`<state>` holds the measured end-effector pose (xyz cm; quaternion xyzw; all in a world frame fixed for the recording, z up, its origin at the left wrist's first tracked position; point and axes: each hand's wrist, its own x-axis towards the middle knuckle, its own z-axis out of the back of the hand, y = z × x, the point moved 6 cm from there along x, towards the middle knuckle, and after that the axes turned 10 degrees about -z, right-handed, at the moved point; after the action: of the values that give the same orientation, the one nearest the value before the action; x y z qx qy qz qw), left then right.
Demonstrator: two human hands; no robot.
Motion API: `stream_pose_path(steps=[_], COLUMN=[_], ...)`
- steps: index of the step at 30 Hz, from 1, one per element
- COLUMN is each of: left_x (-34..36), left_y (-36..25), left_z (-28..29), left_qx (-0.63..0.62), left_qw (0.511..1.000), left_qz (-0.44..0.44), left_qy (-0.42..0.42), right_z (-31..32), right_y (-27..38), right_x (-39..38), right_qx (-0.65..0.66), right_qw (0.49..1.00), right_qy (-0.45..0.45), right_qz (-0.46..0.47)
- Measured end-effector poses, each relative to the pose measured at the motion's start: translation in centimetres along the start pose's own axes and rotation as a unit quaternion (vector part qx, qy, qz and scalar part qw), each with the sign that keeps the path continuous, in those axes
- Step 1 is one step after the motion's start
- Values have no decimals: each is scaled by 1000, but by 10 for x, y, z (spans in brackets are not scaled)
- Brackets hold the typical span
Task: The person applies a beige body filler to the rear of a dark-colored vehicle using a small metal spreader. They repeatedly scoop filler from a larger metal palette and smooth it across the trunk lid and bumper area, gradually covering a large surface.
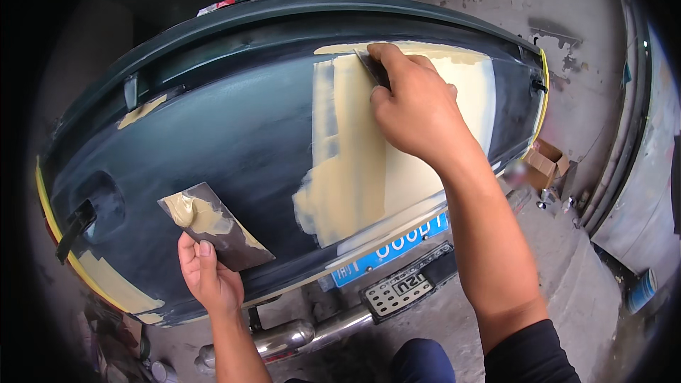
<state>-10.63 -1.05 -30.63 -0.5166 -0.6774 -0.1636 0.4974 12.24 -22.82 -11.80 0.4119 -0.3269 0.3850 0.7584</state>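
Head view: your right hand [415,103] pinches a thin, dark, flat scraper [372,70] over the broad beige filler patch [355,163] beneath it; draw with even pressure. Your left hand [211,269], well apart, grips a grey rectangular plate [245,247] bearing creamy beige putty [183,209].

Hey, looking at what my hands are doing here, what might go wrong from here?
The thick beige glob sits near one corner of the flat plate in your left hand, so it might slip off.
Uneven pressure on the dark spreader in your right hand could leave ridges in the streaky beige patch.
Stray paste might smear the blue license plate just below.
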Motion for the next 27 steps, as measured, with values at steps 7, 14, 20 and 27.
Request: stream_pose_path(steps=[7,14,20,27], left_x=[-1,-2,-1,1], left_y=[-1,-1,1,-4], left_z=[3,2,6,2], left_qx=[-6,-23,-16,-21], left_qw=[1000,1000,1000,999], left_qz=[5,1,8,-9], left_qy=[-3,-1,-3,37], right_z=[-19,-33,-64,-105], right_y=[27,12,-14,-45], right_x=[-34,-86,-140,-209], right_qx=[27,12,-2,-35], right_qw=[998,995,994,993], right_qy=[-3,2,43,41], right_qz=[54,103,97,106])
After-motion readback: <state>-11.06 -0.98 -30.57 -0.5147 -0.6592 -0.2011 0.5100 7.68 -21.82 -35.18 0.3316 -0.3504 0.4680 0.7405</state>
